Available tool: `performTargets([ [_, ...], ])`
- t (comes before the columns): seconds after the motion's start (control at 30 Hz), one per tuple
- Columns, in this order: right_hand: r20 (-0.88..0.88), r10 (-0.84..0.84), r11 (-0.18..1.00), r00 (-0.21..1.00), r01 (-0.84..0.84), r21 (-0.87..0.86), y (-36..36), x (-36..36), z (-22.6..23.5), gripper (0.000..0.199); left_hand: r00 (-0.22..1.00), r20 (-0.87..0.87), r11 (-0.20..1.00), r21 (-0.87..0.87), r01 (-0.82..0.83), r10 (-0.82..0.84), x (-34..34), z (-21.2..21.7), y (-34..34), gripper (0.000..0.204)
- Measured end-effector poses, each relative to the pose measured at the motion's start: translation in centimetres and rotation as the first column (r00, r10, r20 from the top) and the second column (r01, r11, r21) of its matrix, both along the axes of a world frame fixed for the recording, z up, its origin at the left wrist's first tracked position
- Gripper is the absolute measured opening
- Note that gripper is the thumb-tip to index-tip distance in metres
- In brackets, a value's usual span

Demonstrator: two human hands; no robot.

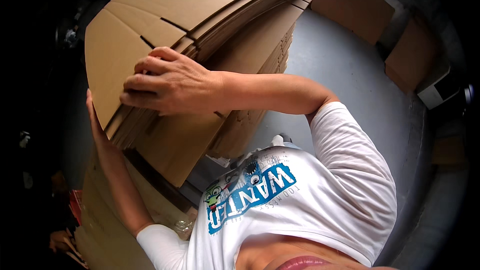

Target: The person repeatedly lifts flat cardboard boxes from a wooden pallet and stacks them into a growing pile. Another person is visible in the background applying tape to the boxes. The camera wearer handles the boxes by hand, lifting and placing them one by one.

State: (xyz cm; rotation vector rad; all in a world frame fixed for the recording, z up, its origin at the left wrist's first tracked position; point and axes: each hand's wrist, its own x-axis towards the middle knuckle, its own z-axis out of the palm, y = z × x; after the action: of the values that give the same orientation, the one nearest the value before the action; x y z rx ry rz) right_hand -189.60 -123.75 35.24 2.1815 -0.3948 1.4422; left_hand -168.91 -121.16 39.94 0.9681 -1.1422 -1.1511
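A thick bundle of flattened cardboard boxes [165, 0], brown with dark slots cut in it, lies askew over a lower stack of flattened boxes [182, 147]. Across the bundle's near edge reaches my right hand [172, 82], its fingers curled and closed on the top sheets; the fingertips are partly tucked out of sight. My left hand [95, 117] rests along the left edge of the bundle with fingers stretched out straight against the side. Its palm and part of the fingers are hidden by the cardboard.
Grey floor [345, 65] extends to the right of the stacks. Brown cardboard panels [352, 5] lean along the far right, with a white box [440, 90] beside them. A large tan surface [107, 205] and a red crate-like thing [75, 205] are at lower left.
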Motion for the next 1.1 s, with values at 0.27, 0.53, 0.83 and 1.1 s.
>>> performTargets([
  [0.27, 0.048, -0.493, 0.840, 0.869, 0.461, 0.286, -3.8, -43.1, -0.2, 0.042, -0.753, 0.657, 0.539, -0.646, -0.540, 0.032, -1.4, 10.7, 4.4, 0.060],
  [0.53, 0.513, -0.368, 0.342, 0.775, -0.400, 0.850, -23.0, -53.0, -16.8, 0.020, -0.113, 0.380, 0.392, -0.825, 0.407, 0.918, -38.1, 4.3, -5.2, 0.030],
  [0.83, 0.501, -0.187, -0.081, 0.845, -0.521, 0.850, -37.9, -54.9, -22.6, 0.022, -0.171, 0.643, 0.630, -0.766, -0.131, 0.747, -46.1, -5.2, -18.8, 0.039],
  [1.1, 0.358, 0.022, -0.274, 0.933, -0.339, 0.900, -57.6, -55.2, -21.5, 0.024, -0.196, 0.766, 0.698, -0.639, -0.323, 0.612, -46.2, -5.1, -19.1, 0.045],
])
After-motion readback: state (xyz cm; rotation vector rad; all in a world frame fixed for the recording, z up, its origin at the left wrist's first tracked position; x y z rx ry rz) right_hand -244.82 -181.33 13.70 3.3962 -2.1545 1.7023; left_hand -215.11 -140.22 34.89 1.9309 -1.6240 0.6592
